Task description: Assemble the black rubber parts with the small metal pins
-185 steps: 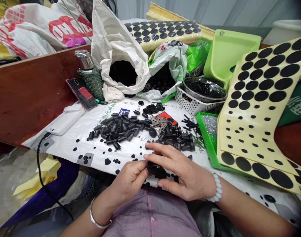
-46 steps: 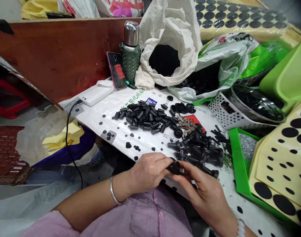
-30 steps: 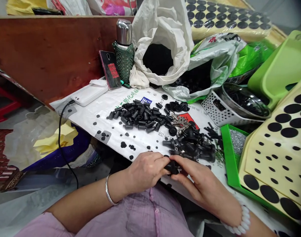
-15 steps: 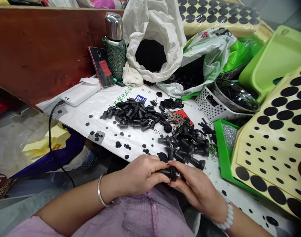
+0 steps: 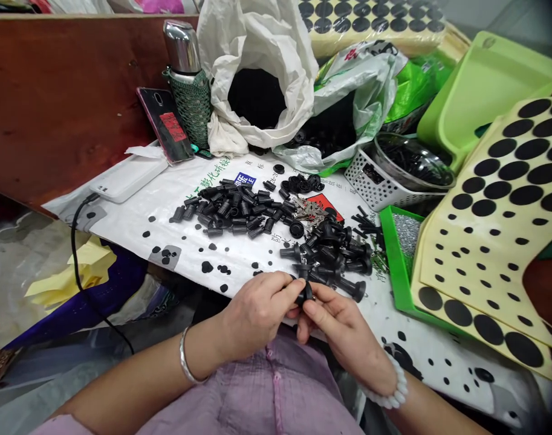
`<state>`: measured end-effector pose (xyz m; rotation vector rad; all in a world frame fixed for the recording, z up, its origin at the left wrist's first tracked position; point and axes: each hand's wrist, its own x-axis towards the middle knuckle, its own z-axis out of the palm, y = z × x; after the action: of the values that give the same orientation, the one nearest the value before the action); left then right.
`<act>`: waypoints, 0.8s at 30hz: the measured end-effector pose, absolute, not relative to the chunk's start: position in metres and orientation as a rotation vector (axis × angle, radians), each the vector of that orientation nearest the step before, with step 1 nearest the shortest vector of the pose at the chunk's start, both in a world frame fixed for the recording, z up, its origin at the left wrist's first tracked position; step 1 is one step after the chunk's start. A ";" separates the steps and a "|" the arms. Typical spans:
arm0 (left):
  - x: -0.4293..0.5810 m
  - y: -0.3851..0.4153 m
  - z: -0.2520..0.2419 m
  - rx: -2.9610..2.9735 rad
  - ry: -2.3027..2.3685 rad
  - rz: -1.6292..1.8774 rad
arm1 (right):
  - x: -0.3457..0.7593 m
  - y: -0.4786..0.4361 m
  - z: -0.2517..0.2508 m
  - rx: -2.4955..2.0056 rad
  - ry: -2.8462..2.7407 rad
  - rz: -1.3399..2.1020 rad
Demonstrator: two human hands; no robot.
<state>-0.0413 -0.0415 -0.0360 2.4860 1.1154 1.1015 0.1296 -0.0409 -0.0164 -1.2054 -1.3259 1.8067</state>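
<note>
Between fingers (image 5: 282, 289), black part (image 5: 305, 294), now nearer pile (image 5: 332, 254).

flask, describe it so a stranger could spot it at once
Find the big white bag at the back, right of the brown board. The flask stands upright just left of it, by a leaning phone. It alone has a shiny steel top and green net sleeve.

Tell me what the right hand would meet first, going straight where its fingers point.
The small black part that the right hand pinches; beyond it, likely the left hand.
</note>
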 end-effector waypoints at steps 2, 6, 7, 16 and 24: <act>-0.041 -0.043 -0.033 2.361 1.056 1.036 | 0.129 -0.042 -0.019 -1.179 -1.314 1.772; -0.044 -0.045 -0.026 2.100 0.964 1.079 | 0.130 -0.049 -0.023 -1.169 -1.499 1.510; -0.045 -0.046 -0.025 2.035 0.985 1.096 | 0.131 -0.050 -0.024 -1.157 -1.592 1.397; -0.042 -0.048 -0.025 1.670 1.170 0.931 | 0.135 -0.044 -0.031 -0.878 -2.220 0.349; -0.029 -0.049 -0.029 1.526 1.299 1.100 | 0.124 -0.043 -0.022 -1.003 -2.198 0.439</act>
<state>-0.0292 -0.0491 -0.0292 1.5261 1.2995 1.1004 0.1242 -0.0428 -0.0218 -1.0031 -2.1984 0.4395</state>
